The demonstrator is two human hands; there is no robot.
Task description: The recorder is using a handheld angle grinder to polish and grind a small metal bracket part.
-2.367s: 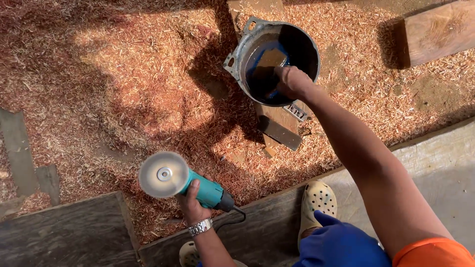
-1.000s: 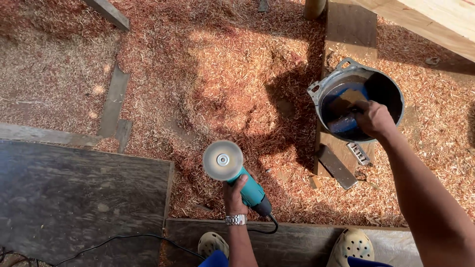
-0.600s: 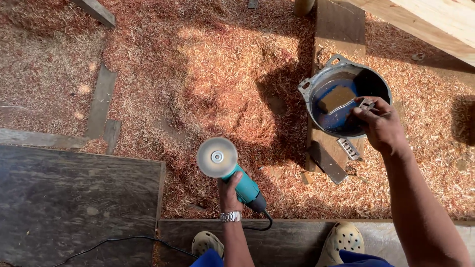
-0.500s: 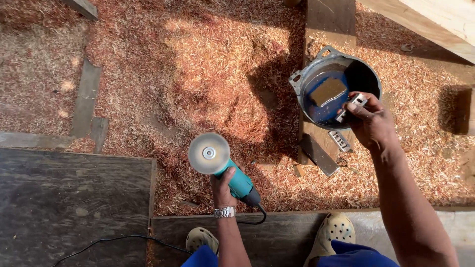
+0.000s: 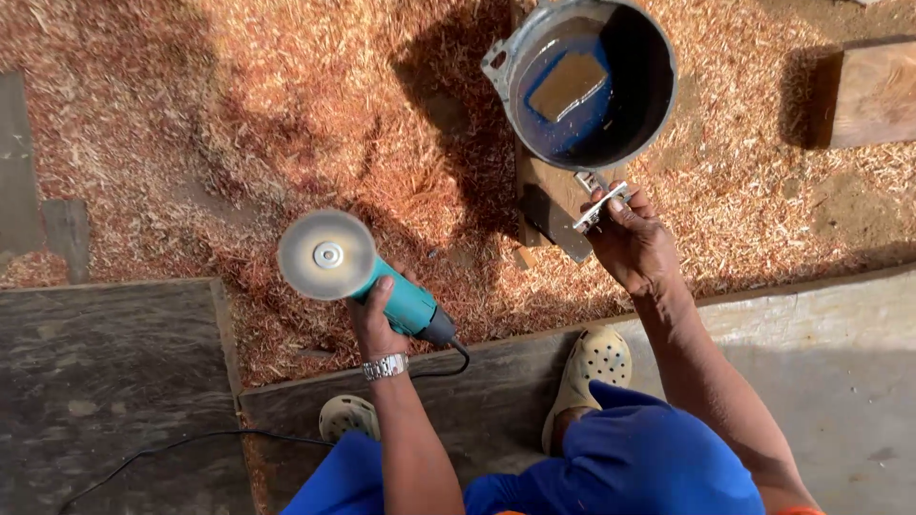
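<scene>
My left hand [image 5: 374,322] grips the body of a teal angle grinder [image 5: 405,303], whose round grey disc [image 5: 327,255] faces up over the sawdust. A metal watch is on that wrist. My right hand [image 5: 632,245] holds a small flat metal wrench [image 5: 599,204] between its fingers, just below a round metal bucket [image 5: 649,95]. The bucket has a blue bottom with a brown square block lying in it.
Sawdust and wood shavings [image 5: 239,124] cover the ground. A dark plank [image 5: 95,381] lies at lower left and a grey board [image 5: 840,353] at lower right. A wooden block [image 5: 873,91] sits at upper right. The black cord [image 5: 191,443] trails left. My feet wear pale perforated clogs [image 5: 593,367].
My right hand has come out of the bucket holding the small metal wrench and drawn back toward me. The left hand keeps hold of the grinder; the view has shifted.
</scene>
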